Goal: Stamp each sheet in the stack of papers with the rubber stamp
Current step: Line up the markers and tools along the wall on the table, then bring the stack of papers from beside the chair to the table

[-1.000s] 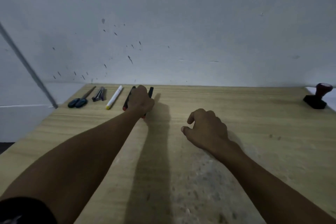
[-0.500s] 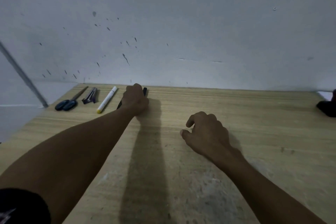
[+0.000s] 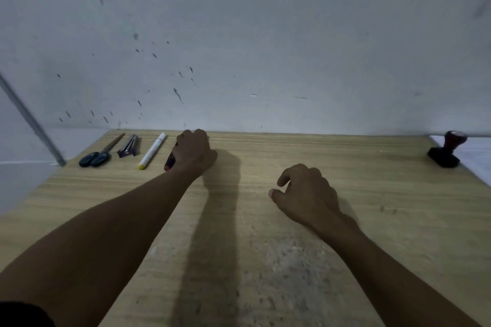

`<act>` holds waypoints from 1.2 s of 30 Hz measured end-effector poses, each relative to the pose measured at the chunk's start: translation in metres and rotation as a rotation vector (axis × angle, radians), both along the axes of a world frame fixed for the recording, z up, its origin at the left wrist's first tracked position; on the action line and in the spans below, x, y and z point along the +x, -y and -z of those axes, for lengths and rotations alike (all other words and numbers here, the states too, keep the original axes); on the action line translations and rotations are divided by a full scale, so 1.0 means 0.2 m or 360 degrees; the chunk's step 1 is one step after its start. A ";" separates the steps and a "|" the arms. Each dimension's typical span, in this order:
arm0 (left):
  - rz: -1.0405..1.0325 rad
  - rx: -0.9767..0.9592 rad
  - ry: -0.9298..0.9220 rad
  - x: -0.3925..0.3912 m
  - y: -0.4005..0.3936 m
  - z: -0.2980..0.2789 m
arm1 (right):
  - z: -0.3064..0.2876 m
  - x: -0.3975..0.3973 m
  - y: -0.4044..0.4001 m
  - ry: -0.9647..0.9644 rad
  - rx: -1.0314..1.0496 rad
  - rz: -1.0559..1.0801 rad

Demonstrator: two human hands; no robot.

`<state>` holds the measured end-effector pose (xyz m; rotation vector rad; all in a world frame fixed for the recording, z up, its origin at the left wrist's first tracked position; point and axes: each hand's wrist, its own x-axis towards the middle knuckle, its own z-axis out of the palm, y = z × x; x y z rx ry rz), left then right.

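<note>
Rubber stamp [image 3: 447, 152] standing upright at far right table [image 3: 345, 180] edge, base overlapping white paper [image 3: 475, 159] there, nothing touching it. Right hand [image 3: 305, 194] resting mid-table, well apart from stamp, fingers loosely curled, holding nothing. Left hand [image 3: 194, 152] reaching to far edge by wall [image 3: 265, 34], fingers curling over dark marker [image 3: 169, 163], red tip poking out below the palm; whether actually gripping it, cannot tell. Lying leftward in a row: white marker [image 3: 152, 151] with yellow end, purple clip-like tool [image 3: 128, 146], scissors [image 3: 99, 154]. Left forearm crossing table diagonally, casting shadow beside it.
</note>
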<state>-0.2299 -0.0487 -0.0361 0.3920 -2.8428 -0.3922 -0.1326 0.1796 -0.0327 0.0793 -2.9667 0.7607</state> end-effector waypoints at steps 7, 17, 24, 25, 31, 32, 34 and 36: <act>0.0404 0.0288 -0.0424 0.19 -0.27 -0.02 | -0.08 0.13 -0.17 -0.0062 0.0004 0.0089; 0.0984 0.0651 -0.0450 0.51 -1.01 -0.01 | -0.14 0.38 -0.71 -0.0183 0.0091 0.0322; 0.1267 0.0701 -0.0184 0.57 -1.54 0.00 | -0.12 0.45 -1.21 -0.0131 0.0113 0.0642; 0.1290 0.0710 -0.0155 0.58 -1.61 -0.01 | -0.12 0.45 -1.28 -0.0115 0.0108 0.0691; 0.1338 0.0880 0.0191 0.56 -2.02 -0.04 | -0.05 0.39 -1.68 -0.0113 0.0048 0.0859; 0.1332 0.0906 0.0267 0.56 -2.09 -0.05 | -0.03 0.37 -1.74 -0.0116 0.0056 0.0865; 0.1304 0.0953 0.0382 0.53 -2.21 -0.06 | 0.01 0.31 -1.87 -0.0105 0.0082 0.0887; 0.1248 0.1038 0.0446 0.50 -2.33 -0.07 | 0.04 0.25 -1.98 -0.0074 0.0114 0.0938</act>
